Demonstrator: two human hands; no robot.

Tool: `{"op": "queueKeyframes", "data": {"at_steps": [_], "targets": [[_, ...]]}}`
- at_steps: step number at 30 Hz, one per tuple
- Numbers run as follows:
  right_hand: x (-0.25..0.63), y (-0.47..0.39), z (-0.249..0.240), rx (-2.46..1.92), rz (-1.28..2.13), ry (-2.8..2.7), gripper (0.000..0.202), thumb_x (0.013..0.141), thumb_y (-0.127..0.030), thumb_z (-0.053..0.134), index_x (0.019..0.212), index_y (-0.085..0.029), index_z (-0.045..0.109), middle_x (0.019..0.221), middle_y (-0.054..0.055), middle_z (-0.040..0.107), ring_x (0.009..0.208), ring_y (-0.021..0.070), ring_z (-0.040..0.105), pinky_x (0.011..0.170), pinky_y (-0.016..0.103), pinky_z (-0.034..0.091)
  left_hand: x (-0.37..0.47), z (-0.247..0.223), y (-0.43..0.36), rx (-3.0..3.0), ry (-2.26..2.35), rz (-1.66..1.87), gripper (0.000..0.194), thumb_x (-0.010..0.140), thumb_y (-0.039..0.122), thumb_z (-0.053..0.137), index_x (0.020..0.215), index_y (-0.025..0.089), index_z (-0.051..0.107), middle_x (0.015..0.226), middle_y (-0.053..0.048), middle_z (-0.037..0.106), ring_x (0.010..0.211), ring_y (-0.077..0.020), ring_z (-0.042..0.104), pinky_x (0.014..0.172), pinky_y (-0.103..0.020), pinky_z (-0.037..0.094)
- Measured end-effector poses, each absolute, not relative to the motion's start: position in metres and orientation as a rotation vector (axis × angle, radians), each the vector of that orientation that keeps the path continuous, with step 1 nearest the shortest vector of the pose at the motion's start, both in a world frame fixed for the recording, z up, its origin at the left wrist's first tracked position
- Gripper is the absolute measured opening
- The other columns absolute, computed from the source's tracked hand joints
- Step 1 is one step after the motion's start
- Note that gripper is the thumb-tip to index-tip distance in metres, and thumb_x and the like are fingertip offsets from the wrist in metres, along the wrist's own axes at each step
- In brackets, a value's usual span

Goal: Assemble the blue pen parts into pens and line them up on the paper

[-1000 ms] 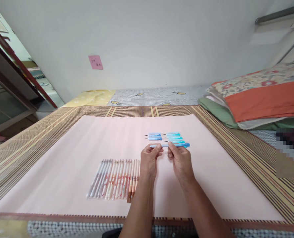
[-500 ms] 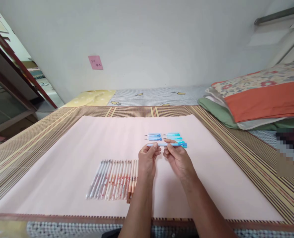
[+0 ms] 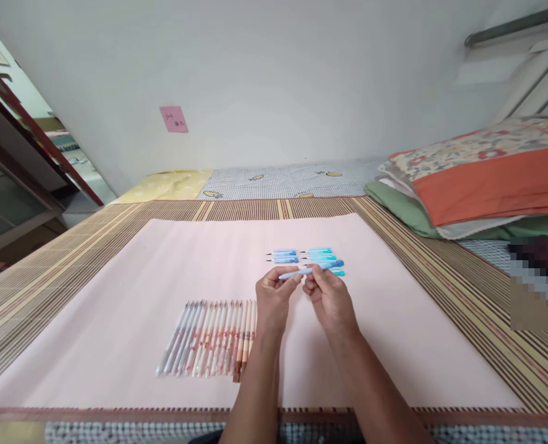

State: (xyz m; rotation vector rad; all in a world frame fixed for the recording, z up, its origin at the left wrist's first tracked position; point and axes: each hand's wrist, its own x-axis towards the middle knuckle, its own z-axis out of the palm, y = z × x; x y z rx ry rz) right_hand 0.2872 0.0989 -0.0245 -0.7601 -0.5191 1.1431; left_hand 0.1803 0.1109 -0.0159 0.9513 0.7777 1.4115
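Observation:
A blue pen [image 3: 302, 271] lies nearly level across both hands, its darker blue end at the right and raised slightly. My right hand [image 3: 331, 296] pinches it near the middle between thumb and fingers. Around its pale front part, the thumb and fingers of my left hand [image 3: 274, 296] are closed; the front end shows just past the thumb, and no dark tip is visible on it. Just beyond the hands lie short blue pens [image 3: 283, 260] and turquoise pens [image 3: 322, 257], several with dark tips pointing left. The held pen and right hand partly cover the nearest ones.
A row of slim pens [image 3: 209, 339], grey, white-red and brown, lies on the pink sheet [image 3: 93, 320], its right end behind my left forearm. The sheet covers a striped mat [image 3: 33, 271]. Folded bedding [image 3: 481, 191] stands at right, against the white wall [image 3: 278, 80].
The blue pen has tilted, its front end dropping and its darker end rising. My left fingers have shifted slightly along the front part. The view has moved slightly.

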Motion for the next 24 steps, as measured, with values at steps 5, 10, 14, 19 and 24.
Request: {"op": "queueKeyframes", "data": {"at_steps": [5, 10, 14, 19, 24], "targets": [[0.289, 0.100, -0.025, -0.698, 1.271, -0.423, 0.035, 0.064, -0.035, 0.093, 0.071, -0.018, 0.063, 0.058, -0.008, 0.044, 0.051, 0.0061, 0.037, 0.045, 0.021, 0.033, 0.176, -0.008, 0.109, 1.220, 0.758, 1.448, 0.013, 0.074, 0.025, 0.083, 0.086, 0.020, 0.080, 0.090, -0.005, 0.074, 0.087, -0.0181, 0.066, 0.079, -0.029, 0.051], [0.286, 0.098, -0.021, -0.703, 1.287, -0.448, 0.040, 0.065, -0.036, 0.092, 0.065, -0.019, 0.056, 0.057, -0.009, 0.037, 0.049, 0.0060, 0.033, 0.043, 0.021, 0.030, 0.176, -0.007, 0.110, 1.120, 0.739, 1.442, 0.016, 0.071, 0.026, 0.085, 0.084, 0.019, 0.079, 0.086, -0.004, 0.073, 0.084, -0.0165, 0.066, 0.079, -0.027, 0.051], [0.288, 0.095, -0.017, -0.723, 1.230, -0.654, 0.031, 0.071, -0.042, 0.088, 0.075, -0.019, 0.068, 0.069, -0.002, 0.057, 0.059, 0.0097, 0.048, 0.055, 0.024, 0.042, 0.177, -0.012, 0.115, 0.627, 0.693, 1.421, 0.034, 0.062, 0.034, 0.092, 0.086, 0.016, 0.076, 0.079, -0.002, 0.073, 0.074, -0.0130, 0.068, 0.073, -0.024, 0.052], [0.298, 0.092, -0.012, -0.623, 1.358, -0.629, 0.048, 0.082, -0.067, 0.069, 0.096, -0.022, 0.077, 0.102, 0.008, 0.071, 0.071, 0.0155, 0.056, 0.059, 0.028, 0.047, 0.171, -0.013, 0.120, 0.448, 0.668, 1.440, 0.040, 0.058, 0.034, 0.094, 0.084, 0.015, 0.072, 0.080, -0.002, 0.074, 0.073, -0.0116, 0.070, 0.062, -0.019, 0.049], [0.299, 0.093, -0.012, -0.614, 1.429, -0.564, 0.043, 0.087, -0.065, 0.063, 0.093, -0.024, 0.078, 0.107, 0.007, 0.074, 0.075, 0.0170, 0.060, 0.063, 0.029, 0.050, 0.170, -0.011, 0.119, 0.483, 0.652, 1.431, 0.038, 0.058, 0.032, 0.094, 0.082, 0.014, 0.071, 0.071, -0.001, 0.071, 0.067, -0.0106, 0.068, 0.060, -0.019, 0.048]]}}
